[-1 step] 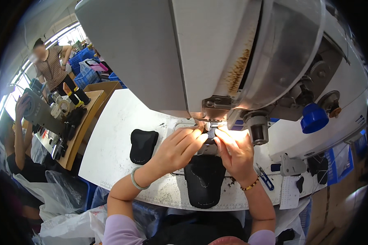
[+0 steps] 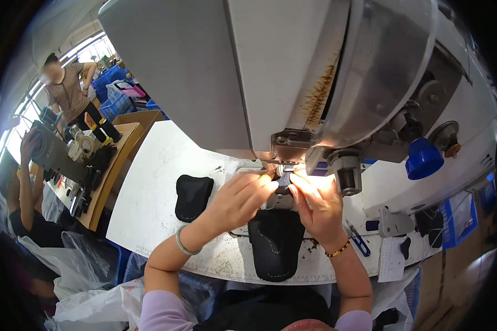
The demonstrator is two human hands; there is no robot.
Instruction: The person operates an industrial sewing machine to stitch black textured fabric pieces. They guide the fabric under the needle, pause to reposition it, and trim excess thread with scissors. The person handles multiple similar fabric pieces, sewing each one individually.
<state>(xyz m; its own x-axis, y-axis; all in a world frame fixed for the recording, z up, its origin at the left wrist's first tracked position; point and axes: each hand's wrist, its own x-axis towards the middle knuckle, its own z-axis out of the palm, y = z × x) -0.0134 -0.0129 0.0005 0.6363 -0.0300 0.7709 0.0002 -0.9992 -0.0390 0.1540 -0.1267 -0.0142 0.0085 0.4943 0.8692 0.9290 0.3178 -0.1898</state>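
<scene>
Looks like a small dark piece [image 2: 283, 180] with a blue-grey top, mostly covered at both sides. Sits directly beneath the sewing machine head [image 2: 204, 71], pinched between left grip [image 2: 237, 201] and right grip [image 2: 321, 212], both closed on its opposite edges. Cannot tell its pointing direction or long axis from so little showing. Can also see, on the white surface [image 2: 149, 165] just to the near side of the machine head, a black pad [image 2: 276, 245], lying lengthwise with its rounded end pointing away from the machine head
</scene>
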